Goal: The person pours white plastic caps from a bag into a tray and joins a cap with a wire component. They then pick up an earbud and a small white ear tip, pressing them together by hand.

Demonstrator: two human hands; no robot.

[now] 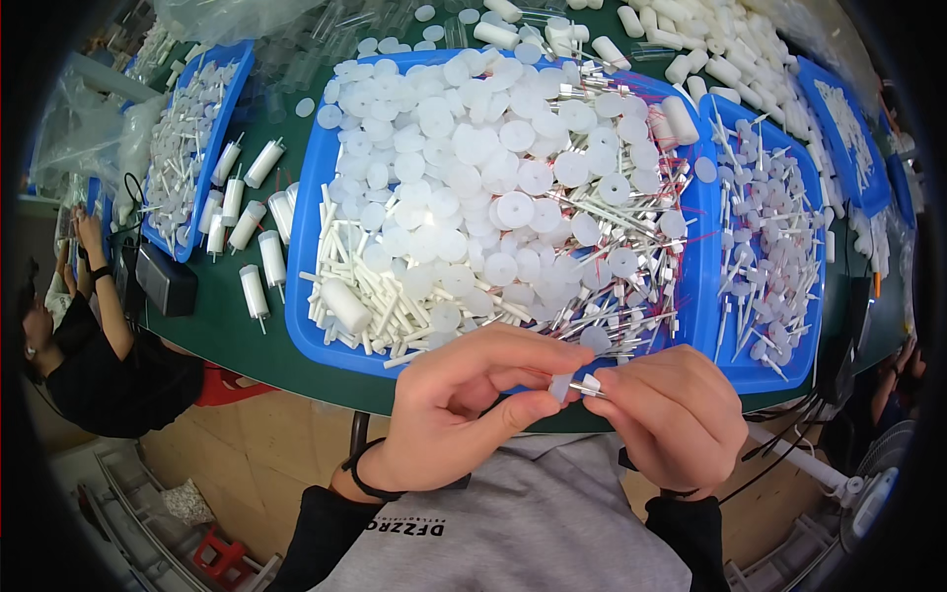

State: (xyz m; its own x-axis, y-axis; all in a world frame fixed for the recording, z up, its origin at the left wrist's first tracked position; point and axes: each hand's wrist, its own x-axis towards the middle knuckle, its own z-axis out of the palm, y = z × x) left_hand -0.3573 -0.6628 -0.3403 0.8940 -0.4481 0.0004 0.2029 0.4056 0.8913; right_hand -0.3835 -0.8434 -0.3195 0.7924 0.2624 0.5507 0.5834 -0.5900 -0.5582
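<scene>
In front of my chest, at the near edge of the big blue tray (302, 331), both hands meet. My left hand (459, 409) pinches a translucent white disc (560, 387) between thumb and fingers. Closed fingertips of my right hand (676, 409) hold a small metal part with a white piece (587, 386), touching or just beside the disc; which one I cannot tell. Loose discs (454, 168) heap across the tray. Short white tubes (370, 306) fill its near left corner. Thin metal parts with red wires (641, 316) lie along its right side.
Blue trays of disc-and-rod pieces stand at left (192, 148) and right (774, 237). White cylinders (252, 291) lie on the green table (237, 331); more are heaped at far right. Another person (104, 335) sits at left. A fan (873, 493) and cables are at lower right.
</scene>
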